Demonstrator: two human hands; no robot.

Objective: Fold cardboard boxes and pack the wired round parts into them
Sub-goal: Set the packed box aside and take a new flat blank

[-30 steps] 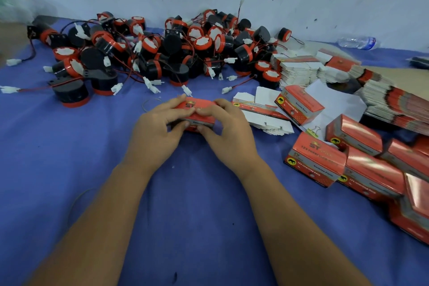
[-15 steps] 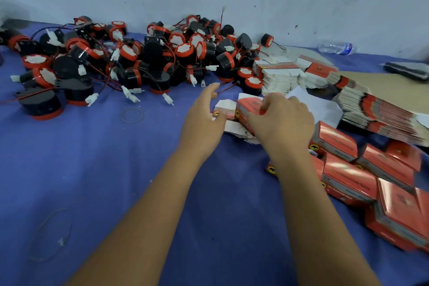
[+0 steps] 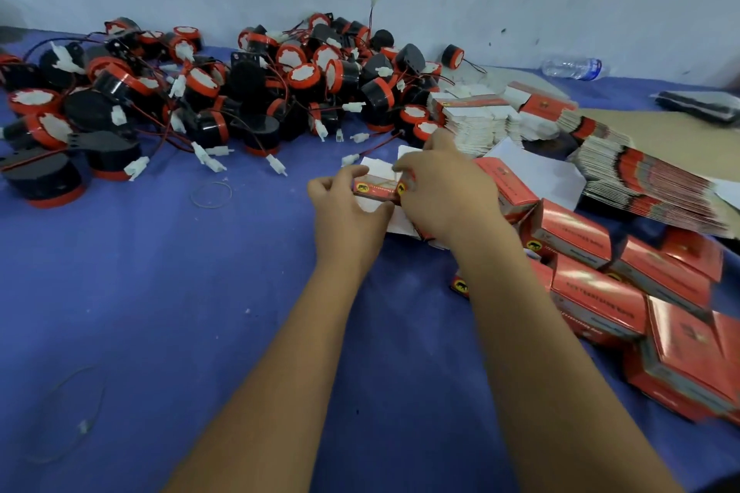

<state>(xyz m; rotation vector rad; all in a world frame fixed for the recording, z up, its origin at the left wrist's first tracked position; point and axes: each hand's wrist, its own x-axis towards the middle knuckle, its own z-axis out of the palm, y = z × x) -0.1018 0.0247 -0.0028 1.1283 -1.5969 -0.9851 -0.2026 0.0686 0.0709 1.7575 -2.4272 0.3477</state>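
Where the blue cloth [image 3: 160, 292] runs out to the far left, a heap of wired round parts [image 3: 224, 92] lies against the pale wall, black bodies with red rims, red leads and white plug connectors trailing toward the near edge. A loose rubber band [image 3: 211, 194] lies on the cloth just below the heap.

Centre: left hand [image 3: 346, 212] with fingers curled, thumb and fingertips pinching the left end of a flat red carton [image 3: 376, 190]. Right hand [image 3: 444, 196] grips the same carton at its right end, fingers bent over the top edge. The carton sits on a small pile of white-backed flat blanks [image 3: 378, 168]; whether it is lifted clear of them cannot be told.

Right of the hands: folded red boxes [image 3: 576, 236] in a cluster, touching one another, reaching the near right edge. Behind them, fanned stacks of unfolded cartons [image 3: 648, 176], red edges showing. Far right at the wall, a clear plastic bottle [image 3: 572, 67] on its side; a dark flat object [image 3: 700, 104] lies near the right edge, too blurred to identify.
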